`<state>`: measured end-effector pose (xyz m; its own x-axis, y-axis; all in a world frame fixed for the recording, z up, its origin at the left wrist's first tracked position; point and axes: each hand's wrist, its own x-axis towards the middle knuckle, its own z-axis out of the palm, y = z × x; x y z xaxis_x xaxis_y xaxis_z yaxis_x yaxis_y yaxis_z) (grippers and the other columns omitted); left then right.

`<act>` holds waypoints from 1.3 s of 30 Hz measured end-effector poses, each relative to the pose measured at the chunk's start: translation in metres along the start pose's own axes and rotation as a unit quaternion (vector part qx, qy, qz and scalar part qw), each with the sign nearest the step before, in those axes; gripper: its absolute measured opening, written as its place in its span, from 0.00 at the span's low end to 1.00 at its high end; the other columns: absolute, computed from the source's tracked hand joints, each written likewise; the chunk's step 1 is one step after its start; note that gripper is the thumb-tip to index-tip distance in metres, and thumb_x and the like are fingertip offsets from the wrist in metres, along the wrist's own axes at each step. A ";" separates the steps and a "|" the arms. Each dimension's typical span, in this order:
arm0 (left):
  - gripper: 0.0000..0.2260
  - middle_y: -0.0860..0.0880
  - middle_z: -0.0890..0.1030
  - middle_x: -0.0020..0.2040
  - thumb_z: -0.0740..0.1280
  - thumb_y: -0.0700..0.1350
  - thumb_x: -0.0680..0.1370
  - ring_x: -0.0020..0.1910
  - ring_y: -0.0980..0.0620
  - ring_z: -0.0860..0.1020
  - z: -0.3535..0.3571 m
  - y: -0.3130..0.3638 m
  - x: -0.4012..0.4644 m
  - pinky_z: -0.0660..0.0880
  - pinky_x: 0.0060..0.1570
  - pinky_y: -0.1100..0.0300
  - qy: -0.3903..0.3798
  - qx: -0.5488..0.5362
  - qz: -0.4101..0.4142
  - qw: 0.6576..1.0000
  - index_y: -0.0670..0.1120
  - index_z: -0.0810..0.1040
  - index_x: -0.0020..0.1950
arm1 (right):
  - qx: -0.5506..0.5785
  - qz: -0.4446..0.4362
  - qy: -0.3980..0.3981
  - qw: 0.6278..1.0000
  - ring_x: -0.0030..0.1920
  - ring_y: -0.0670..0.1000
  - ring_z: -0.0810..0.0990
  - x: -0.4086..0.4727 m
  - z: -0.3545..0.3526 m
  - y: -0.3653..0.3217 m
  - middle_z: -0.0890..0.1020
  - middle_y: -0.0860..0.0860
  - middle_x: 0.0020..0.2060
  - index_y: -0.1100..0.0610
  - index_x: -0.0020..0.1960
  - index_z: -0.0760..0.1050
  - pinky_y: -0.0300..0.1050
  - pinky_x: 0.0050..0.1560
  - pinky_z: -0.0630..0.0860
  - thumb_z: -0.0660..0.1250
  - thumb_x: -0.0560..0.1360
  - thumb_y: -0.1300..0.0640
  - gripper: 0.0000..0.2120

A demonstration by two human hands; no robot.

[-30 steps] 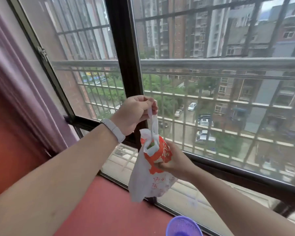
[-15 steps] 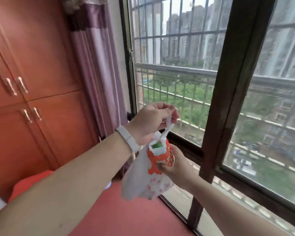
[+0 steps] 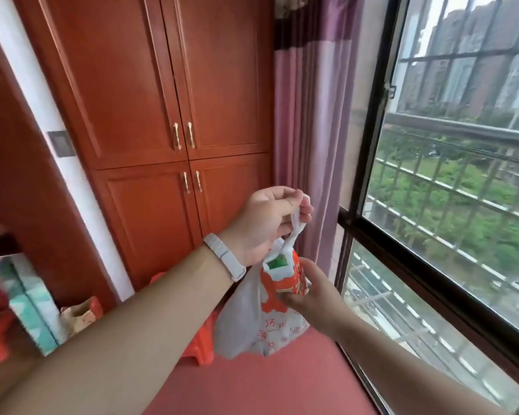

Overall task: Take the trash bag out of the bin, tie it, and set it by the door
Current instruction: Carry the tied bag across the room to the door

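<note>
Trash bag (image 3: 252, 322): white, red-printed, hung below the upper grip.
Left hand (image 3: 264, 226): pinched shut on the handle.
Right hand (image 3: 318, 298): closed around the bag's neck.

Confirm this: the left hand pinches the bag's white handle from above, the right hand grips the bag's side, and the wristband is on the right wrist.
Not quite. The head view shows the wristband on the left wrist, not the right. The rest stands: the left hand pinches the white handle of the bag from above, and the right hand grips the bag's side.
</note>
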<state>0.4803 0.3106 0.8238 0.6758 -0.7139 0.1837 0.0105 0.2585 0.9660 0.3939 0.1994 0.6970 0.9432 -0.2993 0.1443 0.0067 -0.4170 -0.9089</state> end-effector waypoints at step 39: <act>0.08 0.41 0.84 0.49 0.64 0.41 0.79 0.49 0.47 0.84 -0.468 0.083 -0.060 0.80 0.53 0.56 0.538 0.082 0.056 0.837 0.38 0.80 0.52 | 0.055 -0.200 -0.486 0.849 0.51 0.29 0.77 0.310 0.454 -0.125 0.79 0.33 0.48 0.32 0.52 0.67 0.30 0.50 0.77 0.75 0.69 0.51 0.23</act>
<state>0.7854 0.6796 0.8078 0.9390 0.3321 0.0894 -0.1392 0.1292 0.9818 0.8363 0.5490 0.6779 0.6874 0.7183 0.1071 0.3708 -0.2203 -0.9022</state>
